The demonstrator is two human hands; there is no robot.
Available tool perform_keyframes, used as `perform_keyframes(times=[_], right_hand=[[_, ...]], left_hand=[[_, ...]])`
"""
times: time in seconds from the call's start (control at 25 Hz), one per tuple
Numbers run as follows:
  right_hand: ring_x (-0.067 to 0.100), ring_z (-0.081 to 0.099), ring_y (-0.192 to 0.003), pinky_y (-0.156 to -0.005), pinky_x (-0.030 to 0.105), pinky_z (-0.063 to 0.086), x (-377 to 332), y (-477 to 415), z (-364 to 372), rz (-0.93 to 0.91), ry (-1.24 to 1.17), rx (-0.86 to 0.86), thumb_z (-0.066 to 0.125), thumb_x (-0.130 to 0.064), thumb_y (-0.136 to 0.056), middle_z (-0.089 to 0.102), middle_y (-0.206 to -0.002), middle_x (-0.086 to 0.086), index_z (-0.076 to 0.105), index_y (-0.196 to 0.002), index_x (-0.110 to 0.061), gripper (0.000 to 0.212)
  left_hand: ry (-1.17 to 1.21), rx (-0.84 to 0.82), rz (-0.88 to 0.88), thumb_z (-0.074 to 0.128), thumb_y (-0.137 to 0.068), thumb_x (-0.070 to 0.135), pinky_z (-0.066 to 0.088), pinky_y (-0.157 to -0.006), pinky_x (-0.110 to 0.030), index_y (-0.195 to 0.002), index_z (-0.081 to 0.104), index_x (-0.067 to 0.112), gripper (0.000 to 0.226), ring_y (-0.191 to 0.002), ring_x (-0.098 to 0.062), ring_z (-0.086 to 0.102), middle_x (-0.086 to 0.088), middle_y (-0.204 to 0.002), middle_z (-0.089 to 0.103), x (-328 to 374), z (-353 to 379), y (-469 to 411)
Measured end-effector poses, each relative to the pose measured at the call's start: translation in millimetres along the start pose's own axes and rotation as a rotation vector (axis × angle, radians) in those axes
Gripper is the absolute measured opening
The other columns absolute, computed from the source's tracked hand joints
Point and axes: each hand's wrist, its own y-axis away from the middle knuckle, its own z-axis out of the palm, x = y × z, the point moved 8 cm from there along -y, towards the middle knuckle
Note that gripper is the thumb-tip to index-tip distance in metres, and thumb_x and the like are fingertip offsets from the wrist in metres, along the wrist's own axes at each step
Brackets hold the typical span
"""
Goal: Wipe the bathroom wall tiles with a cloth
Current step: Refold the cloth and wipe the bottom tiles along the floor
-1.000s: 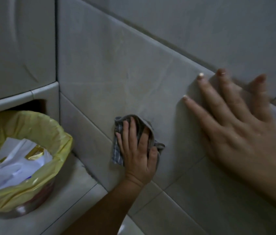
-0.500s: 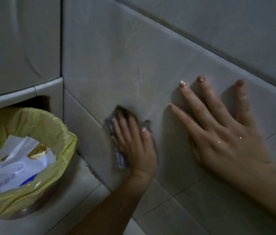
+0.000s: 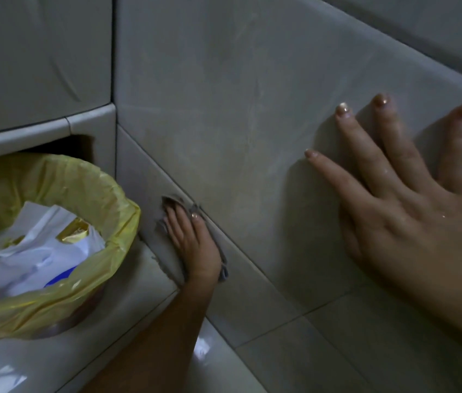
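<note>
Here, grey wall tiles (image 3: 238, 109) fill the frame, meeting the floor (image 3: 39, 350) where a bin lined with a yellow bag (image 3: 105, 199) holds paper waste. The right hand (image 3: 411, 211) lies flat on the wall, fingers spread, holding nothing. Low by the corner, the left hand (image 3: 193, 245) presses a small grey cloth (image 3: 167, 201) onto the bottom tile, fingers straight. Soft and light, the cloth probably bunches easily, so a flat palm over its middle suits best
</note>
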Motion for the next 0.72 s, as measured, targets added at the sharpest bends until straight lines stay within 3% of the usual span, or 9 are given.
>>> perform_keyframes(times=[0.08, 0.16, 0.28, 0.44, 0.6, 0.72], right_hand=[[0.042, 0.018, -0.146, -0.114, 0.064, 0.001, -2, -2, 1, 0.006, 0.008, 0.011, 0.046, -0.011, -0.096, 0.026, -0.156, 0.022, 0.048, -0.142, -0.007, 0.047], [0.043, 0.017, -0.146, -0.114, 0.062, -0.002, -3, -3, 4, -0.005, 0.021, 0.007, 0.045, -0.014, -0.098, 0.025, -0.156, 0.022, 0.045, -0.143, -0.007, 0.046], [0.043, 0.019, -0.145, -0.113, 0.064, 0.006, -2, -4, 5, -0.011, 0.025, 0.005, 0.044, -0.015, -0.099, 0.026, -0.155, 0.023, 0.048, -0.142, -0.007, 0.043], [0.045, 0.024, -0.143, -0.11, 0.066, 0.013, -6, -1, 7, 0.001, 0.051, 0.028, 0.043, -0.015, -0.101, 0.031, -0.153, 0.024, 0.054, -0.137, -0.006, 0.038], [0.044, 0.023, -0.144, -0.11, 0.066, 0.011, -7, -4, 10, 0.011, 0.066, 0.001, 0.039, -0.016, -0.103, 0.03, -0.154, 0.022, 0.053, -0.138, -0.008, 0.039], [0.044, 0.024, -0.143, -0.111, 0.064, 0.009, -8, -4, 10, 0.009, 0.073, 0.001, 0.038, -0.017, -0.103, 0.03, -0.154, 0.023, 0.052, -0.138, -0.008, 0.039]], left_hand=[[0.009, -0.03, -0.045, 0.004, -0.094, 0.053, 0.002, -0.124, -0.034, -0.155, 0.012, 0.004, 0.078, -0.153, -0.029, 0.007, -0.016, -0.164, 0.008, -1, -1, 5], [0.018, -0.002, 0.017, 0.005, -0.095, 0.051, 0.002, -0.124, -0.032, -0.155, 0.01, 0.006, 0.075, -0.153, -0.027, 0.006, -0.014, -0.164, 0.007, 26, -8, -13], [0.021, 0.072, 0.073, 0.008, -0.098, 0.048, 0.004, -0.124, -0.032, -0.155, 0.012, 0.007, 0.07, -0.153, -0.025, 0.008, -0.013, -0.164, 0.01, 31, -13, -47], [0.071, -0.01, -0.098, 0.002, -0.089, 0.063, 0.002, -0.124, -0.027, -0.156, 0.008, 0.01, 0.086, -0.153, -0.017, 0.002, -0.007, -0.166, 0.003, -36, -4, -49], [0.218, -0.062, -0.335, 0.004, -0.078, 0.075, 0.005, -0.124, -0.024, -0.158, 0.006, 0.016, 0.099, -0.152, -0.009, 0.003, 0.001, -0.166, 0.002, -70, 7, -3], [0.203, -0.07, -0.22, 0.003, -0.083, 0.07, 0.001, -0.125, -0.031, -0.157, 0.001, 0.018, 0.09, -0.152, -0.009, -0.003, 0.002, -0.166, -0.005, -19, 7, -2]])
